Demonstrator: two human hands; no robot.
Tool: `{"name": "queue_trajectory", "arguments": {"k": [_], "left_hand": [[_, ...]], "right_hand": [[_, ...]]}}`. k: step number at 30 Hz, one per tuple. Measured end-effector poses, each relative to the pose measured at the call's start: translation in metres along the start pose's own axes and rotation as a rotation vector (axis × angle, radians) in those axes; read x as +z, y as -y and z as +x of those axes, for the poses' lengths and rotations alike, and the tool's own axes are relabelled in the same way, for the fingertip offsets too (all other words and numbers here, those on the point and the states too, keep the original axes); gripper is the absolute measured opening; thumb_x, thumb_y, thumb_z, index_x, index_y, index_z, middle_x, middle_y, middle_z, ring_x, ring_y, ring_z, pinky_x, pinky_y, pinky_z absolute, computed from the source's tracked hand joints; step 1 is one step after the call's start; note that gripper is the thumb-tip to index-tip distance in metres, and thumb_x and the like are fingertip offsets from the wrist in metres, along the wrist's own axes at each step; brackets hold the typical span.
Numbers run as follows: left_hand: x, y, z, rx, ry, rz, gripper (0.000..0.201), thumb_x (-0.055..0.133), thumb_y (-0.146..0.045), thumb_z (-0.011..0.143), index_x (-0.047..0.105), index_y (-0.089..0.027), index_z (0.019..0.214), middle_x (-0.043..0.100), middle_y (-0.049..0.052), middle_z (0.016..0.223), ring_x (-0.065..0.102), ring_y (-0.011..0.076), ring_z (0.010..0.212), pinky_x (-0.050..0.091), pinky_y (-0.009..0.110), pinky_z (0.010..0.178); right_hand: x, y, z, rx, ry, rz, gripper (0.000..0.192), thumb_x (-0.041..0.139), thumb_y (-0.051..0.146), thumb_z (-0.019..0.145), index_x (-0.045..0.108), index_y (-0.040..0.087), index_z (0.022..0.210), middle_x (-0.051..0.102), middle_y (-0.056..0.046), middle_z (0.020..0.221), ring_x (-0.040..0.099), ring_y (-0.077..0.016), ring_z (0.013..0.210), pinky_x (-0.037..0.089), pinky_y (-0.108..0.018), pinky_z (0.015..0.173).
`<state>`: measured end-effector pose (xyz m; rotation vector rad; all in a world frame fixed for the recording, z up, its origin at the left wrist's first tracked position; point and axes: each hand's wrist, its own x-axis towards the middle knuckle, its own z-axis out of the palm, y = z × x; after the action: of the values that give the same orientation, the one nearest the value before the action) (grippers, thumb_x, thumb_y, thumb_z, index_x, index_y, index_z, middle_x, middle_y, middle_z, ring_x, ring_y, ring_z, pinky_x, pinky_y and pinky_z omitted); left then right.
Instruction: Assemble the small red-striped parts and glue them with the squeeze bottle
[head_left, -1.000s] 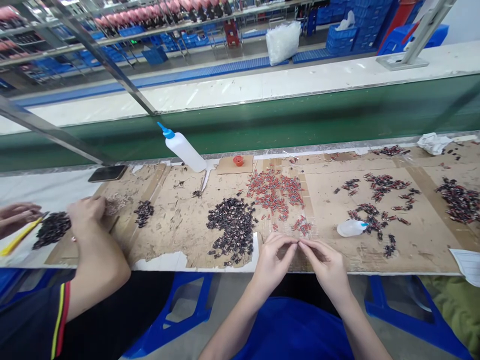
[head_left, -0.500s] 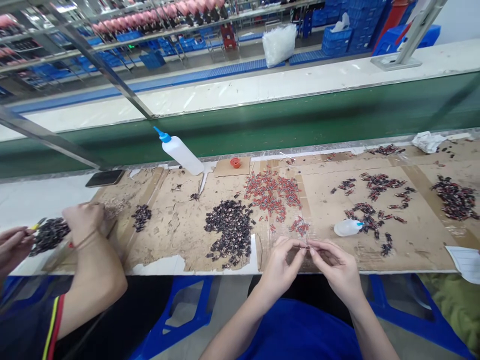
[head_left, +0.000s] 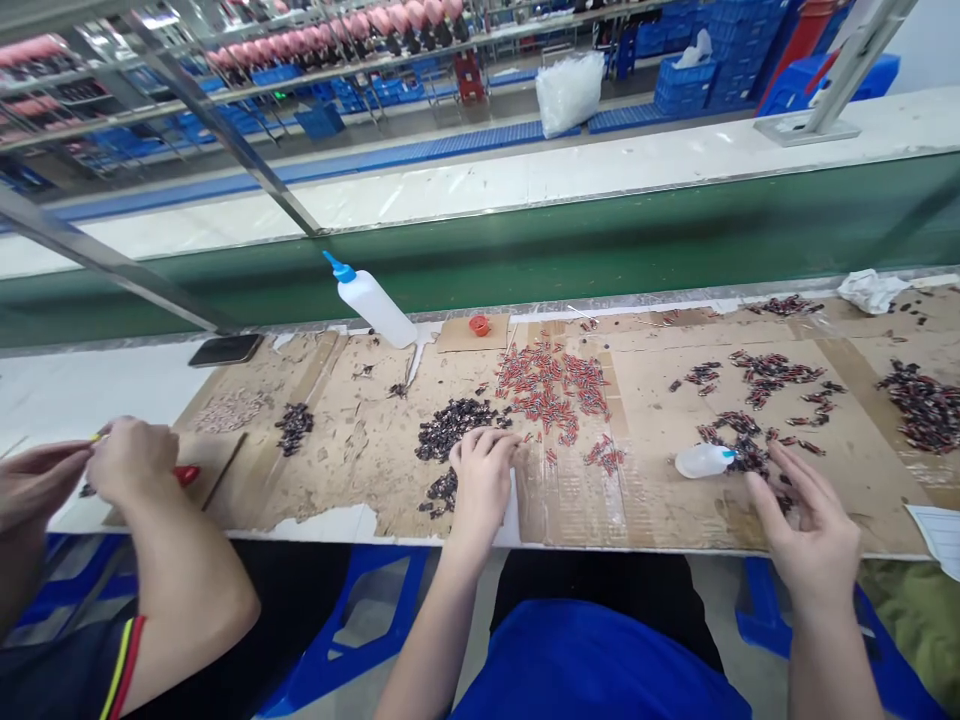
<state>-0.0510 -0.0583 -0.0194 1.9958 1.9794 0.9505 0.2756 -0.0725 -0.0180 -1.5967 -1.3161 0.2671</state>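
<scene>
My left hand [head_left: 480, 480] is over the pile of small black parts [head_left: 456, 425], fingers bent downward and apart, thumb off to the side. It covers part of the pile, and I make out nothing held in it. My right hand [head_left: 814, 520] is at the group of joined black-and-red pieces [head_left: 739, 425], thumb and fingers spread, with no piece visible between them. Just left of it lies a small white squeeze bottle [head_left: 701, 460] with a blue tip. Between my hands, farther back, is a heap of small red-and-metal parts [head_left: 551, 385].
Cardboard [head_left: 652, 500] covers the bench. A tall white bottle [head_left: 376, 308], a red cap [head_left: 478, 325] and a dark phone [head_left: 225, 349] are at the back. At left, a co-worker's hands [head_left: 131, 460] work close together. More joined pieces [head_left: 926, 405] lie far right.
My hands have parted from their pinch together at the bench's front edge. The left went left to the black parts; the right went right to the joined pieces and spread its fingers.
</scene>
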Motion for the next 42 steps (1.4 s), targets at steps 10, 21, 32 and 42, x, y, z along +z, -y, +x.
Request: {"name": "queue_trajectory", "arguments": {"k": [10,21,32,42], "left_hand": [[0.007,0.012,0.016,0.073,0.156,0.248,0.012,0.054,-0.017,0.090,0.064,-0.019,0.084,0.063,0.010,0.099,0.046,0.0279,0.106,0.036,0.048,0.091],[0.044,-0.032,-0.022,0.173,0.173,0.072,0.002,0.061,-0.023,0.088,0.061,-0.021,0.086,0.063,0.008,0.102,0.049,0.0277,0.113,0.037,0.046,0.093],[0.034,-0.039,-0.034,0.095,0.173,-0.134,0.014,0.059,-0.011,0.085,0.059,-0.022,0.094,0.071,0.003,0.092,0.059,0.0212,0.096,0.036,0.037,0.086],[0.035,-0.038,-0.031,-0.005,0.200,-0.258,0.013,0.062,-0.011,0.082,0.062,-0.022,0.089,0.074,0.002,0.094,0.064,0.0188,0.094,0.036,0.035,0.085]], "right_hand": [[0.031,-0.002,0.005,-0.231,0.204,-0.116,0.032,0.066,0.051,0.077,0.057,0.023,0.088,0.068,-0.014,0.111,0.044,-0.0359,0.128,0.036,-0.060,0.101],[0.053,0.024,-0.016,0.295,0.175,0.604,0.039,0.080,0.047,0.060,0.061,0.021,0.081,0.066,-0.002,0.070,0.061,-0.0167,0.055,0.047,-0.028,0.048],[0.081,0.049,-0.028,0.438,0.198,0.717,0.036,0.069,0.053,0.068,0.060,0.019,0.069,0.057,0.000,0.054,0.046,-0.0104,0.041,0.032,-0.022,0.036],[0.080,0.058,-0.038,0.204,0.119,0.365,0.031,0.066,0.048,0.073,0.065,0.019,0.063,0.068,-0.004,0.057,0.062,-0.0183,0.050,0.049,-0.028,0.047]]}}
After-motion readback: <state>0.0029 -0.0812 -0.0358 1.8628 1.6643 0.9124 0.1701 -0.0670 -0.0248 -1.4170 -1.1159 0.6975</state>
